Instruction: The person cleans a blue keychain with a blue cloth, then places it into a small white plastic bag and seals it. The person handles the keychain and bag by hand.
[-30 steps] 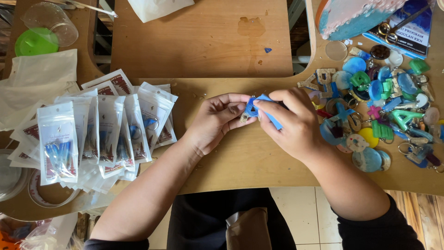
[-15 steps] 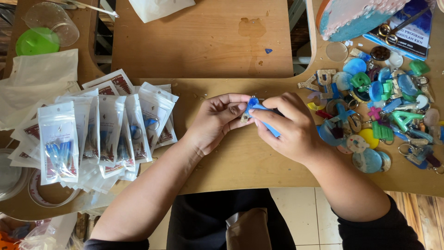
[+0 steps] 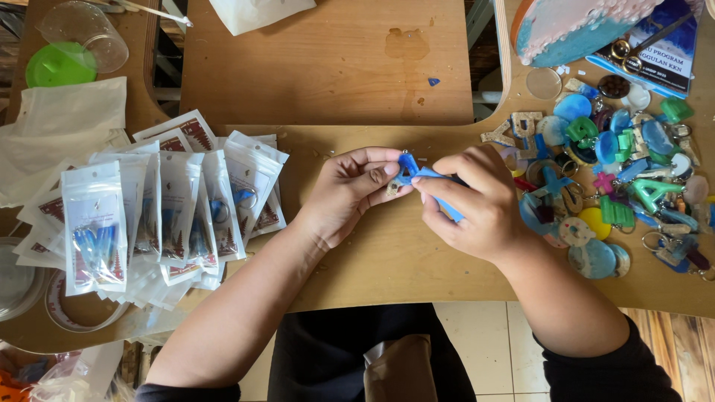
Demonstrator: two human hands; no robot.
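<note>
Hands meet over the wooden desk (image 3: 357, 260), the left hand (image 3: 350, 195) pinching a small blue piece (image 3: 407, 165) and the right hand (image 3: 477, 201) gripping a blue tool (image 3: 445, 205) against it, between sealed packets (image 3: 149, 216) and colourful keychains (image 3: 618, 171).

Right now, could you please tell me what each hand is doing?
Left hand: closed, pinching a small blue piece at the fingertips.
Right hand: closed around a blue tool, its tip at the same piece.

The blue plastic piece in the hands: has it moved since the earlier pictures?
Barely. The blue plastic piece stays pinched between left hand and right hand, above the same spot of the wooden table, right of the sealed clear packets; only its angle changed.
</note>
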